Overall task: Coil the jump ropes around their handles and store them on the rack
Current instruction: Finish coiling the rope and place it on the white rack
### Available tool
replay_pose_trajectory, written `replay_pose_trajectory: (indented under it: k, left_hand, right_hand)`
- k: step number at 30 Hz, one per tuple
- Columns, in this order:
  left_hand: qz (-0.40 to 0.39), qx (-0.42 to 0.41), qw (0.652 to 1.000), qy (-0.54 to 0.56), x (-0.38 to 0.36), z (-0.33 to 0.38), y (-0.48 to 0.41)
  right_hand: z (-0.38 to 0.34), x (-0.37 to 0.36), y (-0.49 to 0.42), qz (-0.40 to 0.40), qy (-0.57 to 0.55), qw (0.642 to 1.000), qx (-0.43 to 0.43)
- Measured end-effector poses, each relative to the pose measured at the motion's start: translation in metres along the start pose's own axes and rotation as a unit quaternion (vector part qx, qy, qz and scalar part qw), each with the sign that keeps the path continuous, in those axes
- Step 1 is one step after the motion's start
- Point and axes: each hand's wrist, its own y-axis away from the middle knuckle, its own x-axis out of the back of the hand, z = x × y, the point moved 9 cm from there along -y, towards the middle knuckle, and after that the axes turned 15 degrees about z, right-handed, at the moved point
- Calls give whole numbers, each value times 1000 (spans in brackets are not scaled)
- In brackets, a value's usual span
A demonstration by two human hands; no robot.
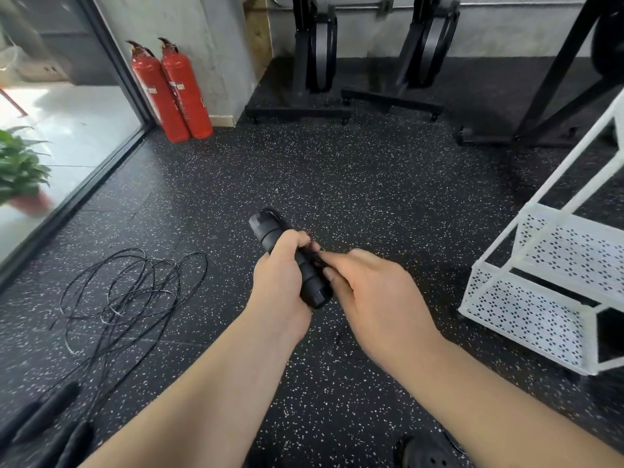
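Over the speckled floor (337, 170), left hand (280, 282) curls its fingers (290, 239) round the handles (270, 228), right hand (371, 298) pinches rope (322, 260) against them

A person's left hand (280, 282) grips black jump-rope handles (270, 228) while the right hand (368, 292) pinches the rope (323, 261) against them; more ropes (135, 292) lie tangled on the floor (337, 163) near a white rack (526, 315).
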Motion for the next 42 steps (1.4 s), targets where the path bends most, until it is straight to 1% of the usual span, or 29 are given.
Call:
replay_pose_trajectory:
  k: [4, 7, 9, 13, 16, 19, 22, 24, 26, 28, 29, 30, 31, 32, 33, 34, 35, 36, 37, 38, 40, 42]
  left_hand:
    - [17, -29, 999, 1, 2, 9, 4]
    - [-4, -34, 999, 18, -2, 12, 9]
    - [-14, -26, 999, 34, -5, 10, 12]
    - [-16, -9, 999, 45, -6, 5, 14]
    - [-3, 0, 1000, 14, -1, -1, 14]
    - [3, 41, 999, -22, 3, -15, 10]
    - [3, 59, 997, -58, 6, -26, 4]
    - [-7, 58, 995, -77, 4, -27, 5]
    - [-34, 37, 993, -105, -2, -26, 3]
    - [-47, -33, 982, -181, -7, -17, 4]
    - [-41, -89, 966, -239, -6, -10, 6]
    - [-28, -159, 939, -305, -4, -1, 9]
    - [-21, -249, 890, -381, -4, 8, 12]
    - [-20, -357, 810, -464, -8, 18, 20]
    - [-24, -465, 704, -537, -14, 24, 30]
    - [-36, -547, 595, -588, -21, 21, 41]
    - [-54, -595, 508, -621, -25, 14, 48]
    - [-74, -617, 445, -645, -27, 5, 50]
    - [-87, -627, 405, -659, -28, -1, 52]
    - [-92, -634, 383, -665, -28, -4, 52]
    - [-84, -649, 370, -659, -30, 0, 54]
    - [-62, -670, 357, -648, -32, 10, 57]
  right_hand:
    - [-2, -3, 12, -5, -37, 998, -46]
    - [-6, 0, 16, -1, -56, 996, -68]
    - [-13, 1, 18, 0, -62, 996, -60]
    - [-14, -6, 19, -21, -40, 998, -40]
    - [-9, -11, 16, -32, -27, 999, -29]
    - [-10, -15, 14, -47, -11, 999, -9]
    - [-7, -18, 13, -57, -10, 998, -2]
    - [1, -15, 9, -54, -33, 998, -29]
    - [12, -8, 1, -48, -52, 995, -76]
    - [29, 1, -9, -55, -54, 987, -140]
    - [39, 5, -14, -58, -40, 984, -162]
    - [51, 10, -17, -59, -21, 982, -179]
    - [64, 14, -19, -61, -11, 979, -196]
    - [75, 16, -19, -66, -13, 974, -218]
    - [84, 15, -17, -79, -24, 967, -239]
    - [90, 12, -13, -99, -47, 959, -261]
    - [92, 8, -9, -127, -76, 948, -282]
    - [90, 4, -4, -162, -110, 934, -299]
    - [87, 1, -1, -197, -145, 919, -310]
    - [82, 0, 2, -230, -177, 903, -318]
    - [75, -2, 4, -276, -229, 873, -331]
    - [69, -2, 6, -297, -281, 844, -348]
